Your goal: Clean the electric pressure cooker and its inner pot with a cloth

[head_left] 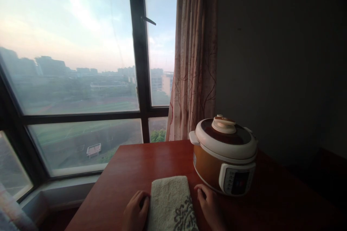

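A folded pale towel point(169, 198) with a dark scroll pattern at its lower right corner lies flat on the reddish-brown table point(130, 164). Close along its left edge rests my left hand point(136, 210), loosely curled, thumb and forefinger bent toward each other with nothing visible between them. My right hand point(210, 204) sits on the towel's other side, its fingers also curled in and holding nothing that I can see. Just beyond the right hand stands an electric cooker point(207, 162) with a brown body, white rim, control panel and a closed dark lid with a knob.
Behind the table are a large window point(81, 90) with a dark frame and a patterned curtain point(189, 79). A dark wall point(271, 61) fills the right side. The table's left edge runs diagonally beside the low window sill point(70, 184).
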A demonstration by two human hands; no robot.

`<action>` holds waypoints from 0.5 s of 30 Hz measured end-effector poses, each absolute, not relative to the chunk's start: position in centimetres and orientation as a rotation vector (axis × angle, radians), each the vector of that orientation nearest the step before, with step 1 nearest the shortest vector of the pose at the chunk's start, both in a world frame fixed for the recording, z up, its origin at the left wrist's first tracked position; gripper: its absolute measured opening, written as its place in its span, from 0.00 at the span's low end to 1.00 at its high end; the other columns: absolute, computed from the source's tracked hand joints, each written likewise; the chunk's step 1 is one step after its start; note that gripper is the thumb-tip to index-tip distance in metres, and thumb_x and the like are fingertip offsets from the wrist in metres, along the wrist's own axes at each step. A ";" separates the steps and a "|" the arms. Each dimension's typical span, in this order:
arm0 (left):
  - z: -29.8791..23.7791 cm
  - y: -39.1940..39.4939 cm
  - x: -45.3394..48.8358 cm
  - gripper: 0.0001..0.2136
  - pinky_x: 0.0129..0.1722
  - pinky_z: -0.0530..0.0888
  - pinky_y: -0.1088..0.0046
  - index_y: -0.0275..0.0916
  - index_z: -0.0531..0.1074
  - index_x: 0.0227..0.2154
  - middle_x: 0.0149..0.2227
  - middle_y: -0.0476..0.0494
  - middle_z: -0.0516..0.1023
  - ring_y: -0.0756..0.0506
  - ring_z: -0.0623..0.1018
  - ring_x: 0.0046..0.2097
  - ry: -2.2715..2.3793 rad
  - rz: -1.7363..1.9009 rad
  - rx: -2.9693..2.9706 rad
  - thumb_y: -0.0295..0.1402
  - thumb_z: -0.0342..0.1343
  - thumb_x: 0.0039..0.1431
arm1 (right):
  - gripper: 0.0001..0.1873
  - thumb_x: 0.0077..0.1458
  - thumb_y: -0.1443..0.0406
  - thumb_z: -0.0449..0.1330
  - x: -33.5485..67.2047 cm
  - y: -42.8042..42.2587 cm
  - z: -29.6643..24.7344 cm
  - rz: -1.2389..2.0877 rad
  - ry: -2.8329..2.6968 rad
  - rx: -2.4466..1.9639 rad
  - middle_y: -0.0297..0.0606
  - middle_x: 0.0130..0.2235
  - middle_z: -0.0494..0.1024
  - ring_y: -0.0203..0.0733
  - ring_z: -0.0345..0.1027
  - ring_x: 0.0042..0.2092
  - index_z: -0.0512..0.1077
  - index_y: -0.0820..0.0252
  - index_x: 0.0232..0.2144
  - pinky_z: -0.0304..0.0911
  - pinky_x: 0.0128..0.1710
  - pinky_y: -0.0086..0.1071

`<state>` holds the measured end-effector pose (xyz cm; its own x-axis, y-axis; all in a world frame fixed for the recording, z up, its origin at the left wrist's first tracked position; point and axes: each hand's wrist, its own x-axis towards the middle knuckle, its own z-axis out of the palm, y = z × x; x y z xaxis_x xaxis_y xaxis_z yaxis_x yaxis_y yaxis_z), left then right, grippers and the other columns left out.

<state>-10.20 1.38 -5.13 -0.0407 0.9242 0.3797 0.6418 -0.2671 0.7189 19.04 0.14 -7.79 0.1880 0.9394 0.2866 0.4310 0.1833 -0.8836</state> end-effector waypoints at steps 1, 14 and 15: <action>-5.1 1.4 -10.2 0.13 0.34 0.74 0.70 0.43 0.76 0.25 0.29 0.45 0.80 0.42 0.79 0.32 1.660 1.217 1.917 0.40 0.50 0.58 | 0.18 0.61 0.58 0.50 19.0 0.1 -7.7 0.612 -1.409 -1.412 0.43 0.36 0.83 0.49 0.76 0.40 0.78 0.58 0.33 0.67 0.43 0.36; -5.5 1.5 -10.3 0.13 0.35 0.74 0.67 0.43 0.76 0.25 0.30 0.44 0.80 0.42 0.79 0.33 1.648 1.232 1.897 0.42 0.51 0.58 | 0.19 0.61 0.55 0.51 19.0 0.3 -8.1 0.600 -1.400 -1.409 0.43 0.36 0.83 0.50 0.77 0.40 0.79 0.57 0.32 0.69 0.43 0.36; -5.6 1.6 -10.4 0.13 0.35 0.75 0.67 0.43 0.76 0.25 0.30 0.44 0.81 0.41 0.80 0.33 1.644 1.246 1.882 0.43 0.52 0.57 | 0.20 0.61 0.54 0.51 18.9 0.2 -8.0 0.592 -1.385 -1.403 0.43 0.35 0.83 0.50 0.77 0.39 0.79 0.57 0.32 0.69 0.42 0.36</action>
